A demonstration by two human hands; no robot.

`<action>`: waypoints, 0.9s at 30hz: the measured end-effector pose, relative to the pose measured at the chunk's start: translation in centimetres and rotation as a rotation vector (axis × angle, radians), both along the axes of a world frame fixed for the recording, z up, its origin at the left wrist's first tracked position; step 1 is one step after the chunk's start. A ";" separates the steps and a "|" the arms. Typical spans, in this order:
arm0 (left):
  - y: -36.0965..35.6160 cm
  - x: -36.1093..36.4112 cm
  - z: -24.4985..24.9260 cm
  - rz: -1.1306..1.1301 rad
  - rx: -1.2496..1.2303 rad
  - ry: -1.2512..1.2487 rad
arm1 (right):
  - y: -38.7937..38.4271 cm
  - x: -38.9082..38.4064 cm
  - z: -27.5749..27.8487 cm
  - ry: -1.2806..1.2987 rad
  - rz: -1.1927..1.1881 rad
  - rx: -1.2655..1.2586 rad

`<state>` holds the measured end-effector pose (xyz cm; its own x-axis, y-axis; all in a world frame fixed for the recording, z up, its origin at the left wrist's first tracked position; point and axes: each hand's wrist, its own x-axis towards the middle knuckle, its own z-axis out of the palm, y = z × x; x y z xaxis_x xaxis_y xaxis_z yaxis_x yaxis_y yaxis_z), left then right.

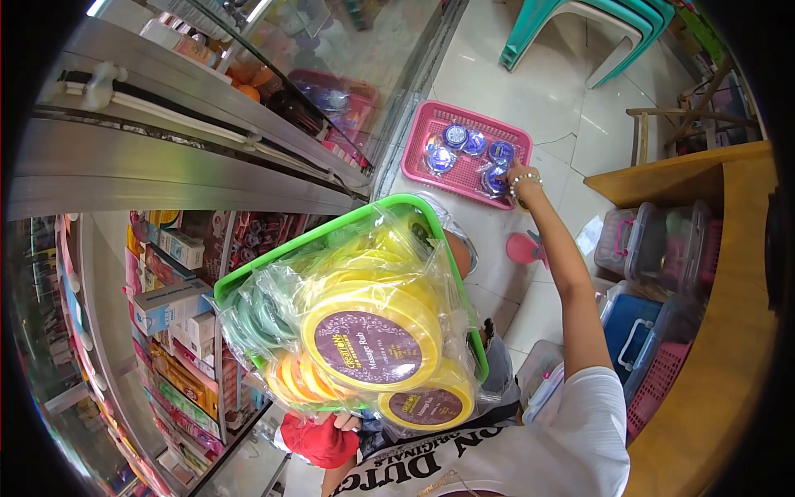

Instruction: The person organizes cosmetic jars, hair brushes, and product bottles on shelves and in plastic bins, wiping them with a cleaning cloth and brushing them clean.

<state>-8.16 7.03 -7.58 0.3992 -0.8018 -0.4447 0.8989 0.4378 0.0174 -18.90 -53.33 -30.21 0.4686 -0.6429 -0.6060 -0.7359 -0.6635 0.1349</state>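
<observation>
A green basket sits in front of my body, piled with plastic-wrapped tubs. Large yellow Massage Rub tubs lie on top, with green tubs and orange tubs on the left. My left hand is below the basket, its fingers closed on a red cloth. On the floor ahead is a pink basket with several blue-lidded jars. My right hand, wearing a bead bracelet, reaches over its right edge, fingers closed on a wrapped blue-lidded jar.
Shelves of boxed goods and a glass display case stand on the left. Green stools are at the upper right. A wooden counter and clear storage boxes line the right. A pink round object lies on the tiled floor.
</observation>
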 end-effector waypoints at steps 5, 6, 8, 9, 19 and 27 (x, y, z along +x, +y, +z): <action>0.4 0.0 -0.5 -0.010 0.027 0.006 | -0.8 -0.8 -1.5 -0.044 0.056 0.058; 0.4 -0.1 -0.7 -0.009 0.032 0.004 | -1.5 -0.7 -1.5 -0.047 -0.045 0.174; 0.8 0.0 -0.8 -0.009 0.045 0.001 | -1.9 0.0 0.0 -0.054 -0.248 0.409; 0.9 -0.1 -0.8 -0.012 0.053 0.000 | -1.3 0.3 0.5 -0.054 -0.248 0.411; 3.3 0.4 -1.4 -0.044 0.114 0.001 | 2.1 3.0 2.2 -0.128 -0.434 -0.032; 4.4 0.4 -1.8 -0.050 0.172 0.004 | 0.7 2.6 4.5 -0.199 0.104 0.056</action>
